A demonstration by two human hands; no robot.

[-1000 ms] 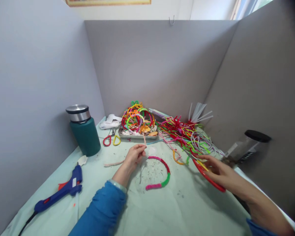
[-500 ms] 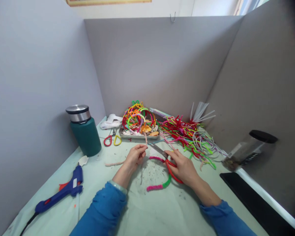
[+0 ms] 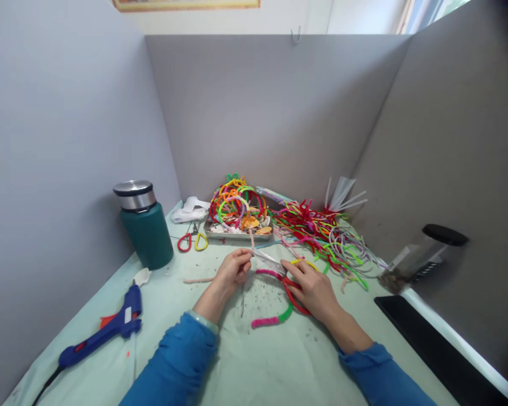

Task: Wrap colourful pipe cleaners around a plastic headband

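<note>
Scissors (image 3: pixel 280 269) — red handles (image 3: pixel 290 299), silver blades (image 3: pixel 268 260)

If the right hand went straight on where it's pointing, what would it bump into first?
Probably the left hand, which pinches a pale pink fuzzy stem. The scissors in the right hand point that way, and their tips look near it, though depth is unclear.

Craft workspace; partitions (image 3: pixel 275 113), glue gun (image 3: pixel 110 331)
</note>
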